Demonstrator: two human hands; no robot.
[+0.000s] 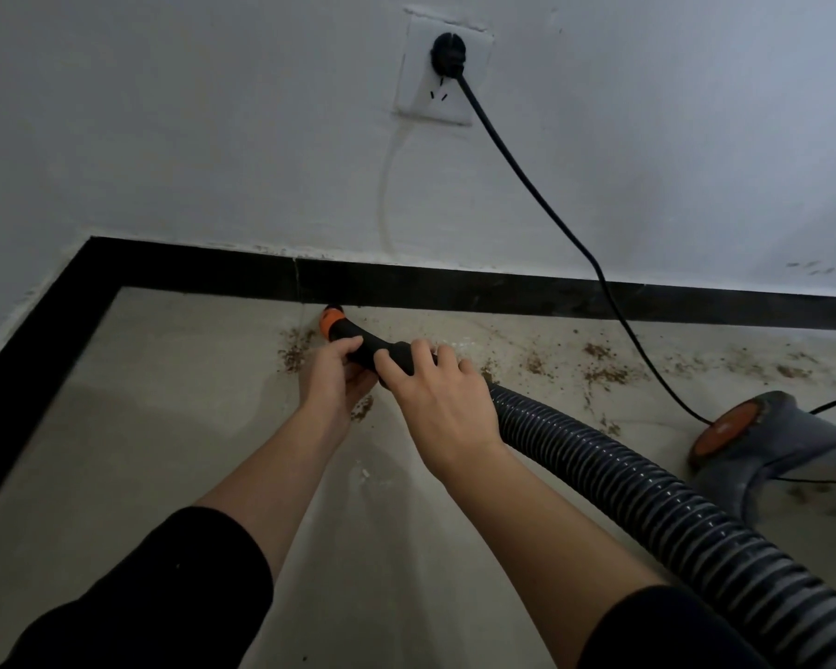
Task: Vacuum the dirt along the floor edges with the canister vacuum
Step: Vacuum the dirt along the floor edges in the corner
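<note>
A black curved hose handle [371, 346] with an orange tip [331, 322] points at the black skirting [454, 287], the tip close to the floor edge. My left hand [335, 374] grips the handle from below, near the tip. My right hand [435, 398] grips it from above, where the ribbed grey hose [647, 504] joins. Brown dirt [295, 352] lies left of the tip, and more dirt [604, 374] is scattered along the wall to the right. Part of the grey and orange canister vacuum [763, 437] sits at the right edge.
A black power cord [551, 214] runs from a wall socket [447, 70] down across the skirting to the vacuum. The skirting turns a corner at the left [93, 248]. The beige tiled floor [165, 451] spreads out in front of me.
</note>
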